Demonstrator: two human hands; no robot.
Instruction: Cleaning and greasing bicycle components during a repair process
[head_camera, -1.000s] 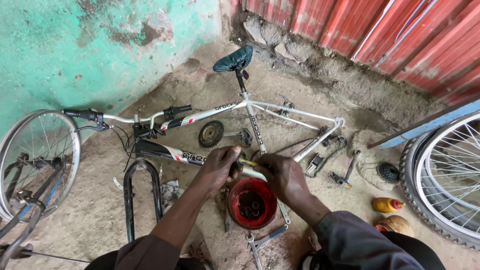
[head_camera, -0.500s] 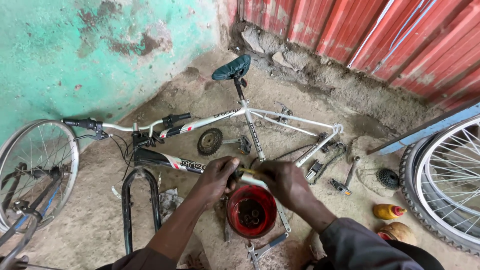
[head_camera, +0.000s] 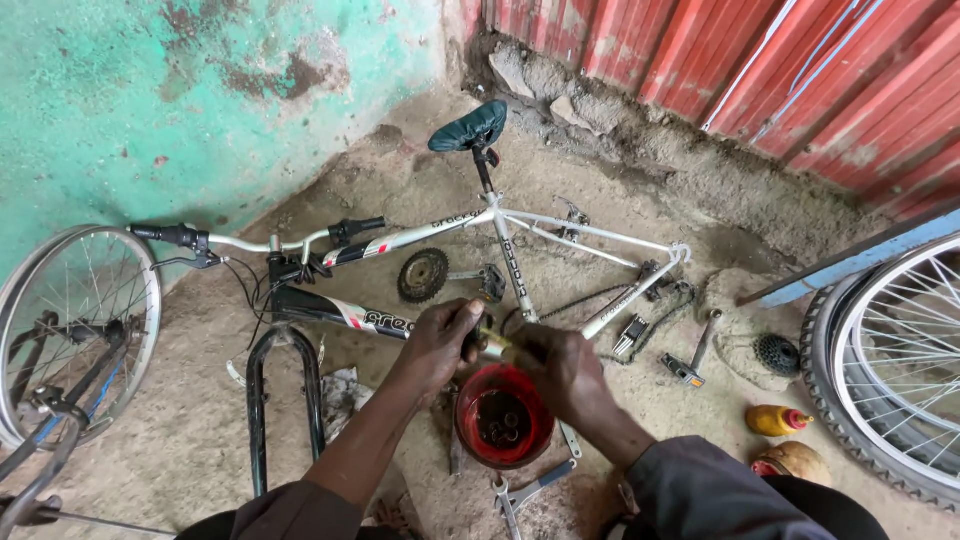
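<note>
Wrench: on the dirt, nearest, at 6 o'clock of the tub.
Tub: red, round, small metal bits inside.
Left hand: fingers clenched on a small metal part, right over the tub.
Right hand: fingers grasping the same part.
Bike frame: white, lying flat at 12 o'clock.
Wheel: at 3 o'clock.

The person wears a dark grey top with long sleeves. The sleeves are pushed up, so both arms are bare below them. The left hand and right hand wear no gloves.
</note>
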